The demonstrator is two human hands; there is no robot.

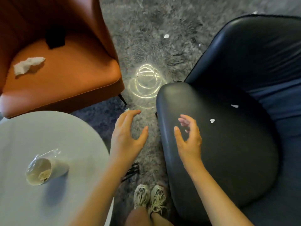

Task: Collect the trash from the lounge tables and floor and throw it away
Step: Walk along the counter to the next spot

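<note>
Open carpet lane (146, 51) between orange chair (68, 74) and dark armchair (228, 136), round table (48, 128) perhaps crowding its left.

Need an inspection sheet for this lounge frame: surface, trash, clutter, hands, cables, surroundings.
Surface: round pale table, lower left.
Job's things: cup on its side on the table; crumpled tissue on the orange chair seat; two white scraps on the black chair seat; floor scrap on the carpet.
Clutter: dark object on the orange chair, unidentifiable.
Hands: left hand and right hand empty, fingers relaxed.
Cables: dark strands on the carpet by the table, possibly cables.
Surroundings: light rings on the carpet; shoes.
</note>
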